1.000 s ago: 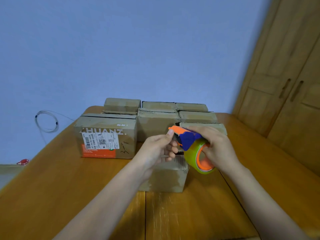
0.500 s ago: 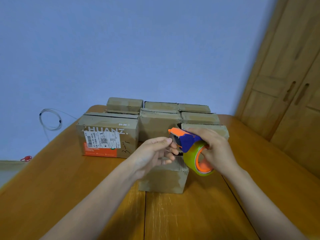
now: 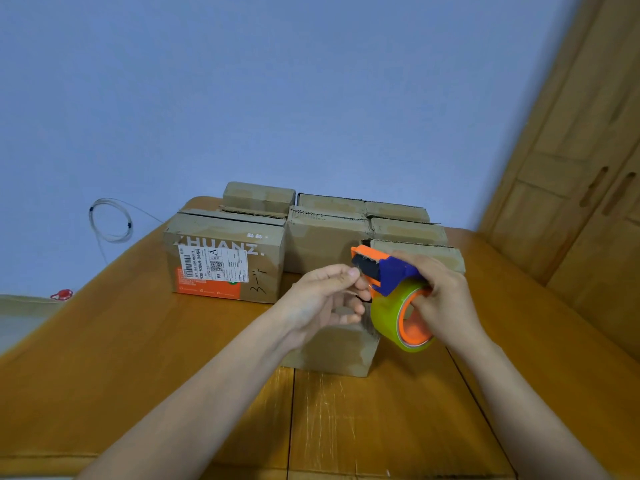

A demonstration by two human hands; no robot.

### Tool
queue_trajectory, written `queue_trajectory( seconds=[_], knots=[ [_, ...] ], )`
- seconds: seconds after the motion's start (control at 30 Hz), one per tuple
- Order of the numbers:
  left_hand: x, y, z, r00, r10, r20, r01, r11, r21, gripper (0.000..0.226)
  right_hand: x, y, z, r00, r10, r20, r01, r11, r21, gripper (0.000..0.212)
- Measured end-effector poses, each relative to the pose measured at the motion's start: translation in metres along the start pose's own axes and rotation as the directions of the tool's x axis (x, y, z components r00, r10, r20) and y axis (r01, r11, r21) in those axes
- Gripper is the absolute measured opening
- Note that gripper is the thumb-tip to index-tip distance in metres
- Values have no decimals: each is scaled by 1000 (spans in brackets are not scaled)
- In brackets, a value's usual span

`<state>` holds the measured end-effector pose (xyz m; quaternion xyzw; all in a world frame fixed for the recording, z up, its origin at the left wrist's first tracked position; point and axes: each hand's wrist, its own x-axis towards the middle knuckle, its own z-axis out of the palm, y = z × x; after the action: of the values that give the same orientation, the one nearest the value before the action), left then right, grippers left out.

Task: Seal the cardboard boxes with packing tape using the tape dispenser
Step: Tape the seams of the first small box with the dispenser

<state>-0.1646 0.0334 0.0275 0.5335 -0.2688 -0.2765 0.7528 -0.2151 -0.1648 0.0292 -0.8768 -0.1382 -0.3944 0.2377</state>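
Cardboard boxes (image 3: 322, 233), brown and worn, stood bunched together at the far middle of the orange-brown wooden table (image 3: 138, 358) as I watched through the head camera. The largest, a box with a white shipping label and an orange band (image 3: 221, 261), sat at the left of the group, and a small plain brown box (image 3: 332, 351) stood nearest the person, partly hidden behind the hands. The orange and blue plastic tape dispenser (image 3: 384, 271), carrying a roll of yellowish-green clear tape on an orange core (image 3: 401, 317), was held in the air just above that small box. The right hand (image 3: 440, 299) gripped it, with fingers curled round the roll and the blue frame. The left hand (image 3: 329, 299) had its thumb and forefinger pinched together at the dispenser's orange front end; I could not tell whether any tape lay between them, and the remaining fingers were loosely curled below. A coiled pale cable (image 3: 110, 220) hung against the blue wall (image 3: 277, 98) on the left, a small red object (image 3: 62, 294) lay low beyond the table's left edge, and wooden cabinet doors (image 3: 588, 188) rose on the right.
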Motion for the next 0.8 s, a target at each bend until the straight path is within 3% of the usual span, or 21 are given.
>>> queue_trajectory(
  seconds=[0.3,0.37,0.5,0.67,0.8],
  knots=[
    [-9,0,-7,996,-13,88,8,998,59,26,-2,5,-5,1000,1,28,1,998,-56,75],
    [-10,0,-9,995,-39,97,37,999,29,37,0,8,-6,999,-13,38,16,996,-91,78],
    [-9,3,-6,996,-92,-18,92,995,38,49,3,5,-7,996,-73,52,80,989,-128,72],
    [-9,8,-5,981,-153,-119,168,978,124,20,7,1,-8,987,-122,104,142,967,-212,65],
    [-10,15,-11,964,-236,-119,254,953,165,17,14,3,-9,965,-204,163,239,940,-244,52]
  ],
)
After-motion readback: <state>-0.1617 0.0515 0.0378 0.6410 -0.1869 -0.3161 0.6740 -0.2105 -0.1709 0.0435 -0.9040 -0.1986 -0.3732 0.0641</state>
